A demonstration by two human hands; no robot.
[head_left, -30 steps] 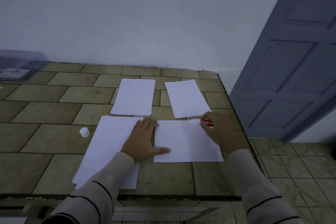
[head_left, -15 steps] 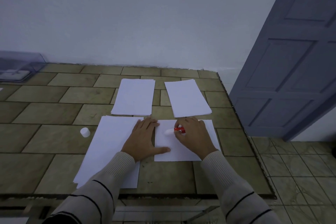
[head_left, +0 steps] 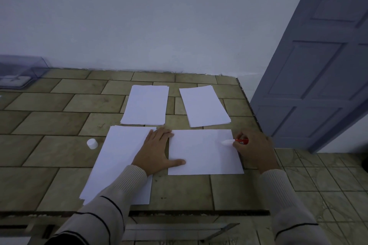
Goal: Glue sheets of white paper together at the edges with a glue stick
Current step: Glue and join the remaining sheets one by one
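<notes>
Right hand [head_left: 255, 150]: curled round the red plastic glue stick [head_left: 237, 141], white tip just inside the right edge of the flat white paper sheet [head_left: 201, 155].
Left hand [head_left: 157, 150]: flat, fingers straight, pinning the sheet's left edge.
Risk: the thin sheet may buckle or skid under the stick, and glue could overrun onto the olive tiled counter [head_left: 49, 121].
Sheet: smooth, unwrinkled.

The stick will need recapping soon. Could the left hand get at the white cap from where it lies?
Probably yes: the cap stands on bare tile left of the left hand, with only the flat paper stack between them.
</notes>
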